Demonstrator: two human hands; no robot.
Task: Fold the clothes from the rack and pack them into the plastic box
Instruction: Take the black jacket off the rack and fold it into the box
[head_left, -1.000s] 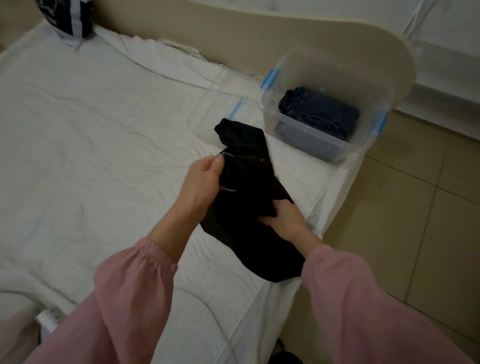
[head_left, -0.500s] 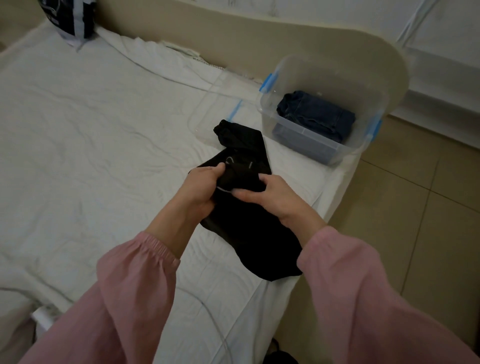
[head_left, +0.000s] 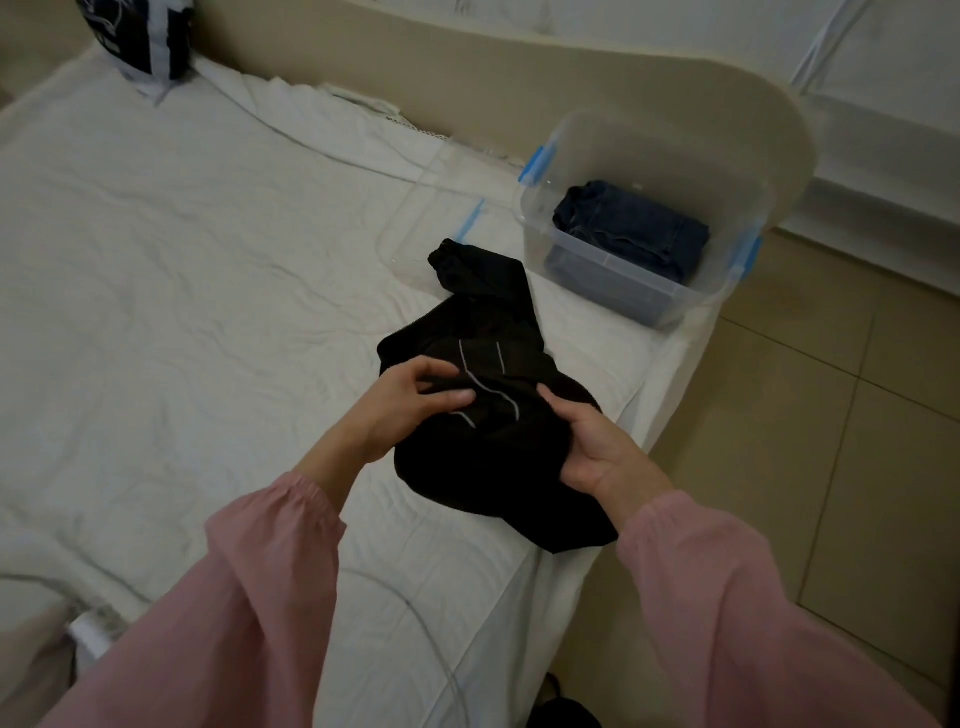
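Right hand (head_left: 597, 452) slid outward; it and left hand (head_left: 410, 400) pinch black garment (head_left: 483, 467) near bed edge (head_left: 649, 405).

Black garment (head_left: 493, 447), thin pale stripes, bunched on bed edge. Clear plastic box (head_left: 613, 270), blue latches, open, beyond it; folded denim (head_left: 631, 228) lies inside.

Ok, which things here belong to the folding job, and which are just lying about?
Job:
black garment, gripped by left hand and right hand
plastic box holding folded jeans
clear lid

Lying about:
dark-and-white bundle
thin cable
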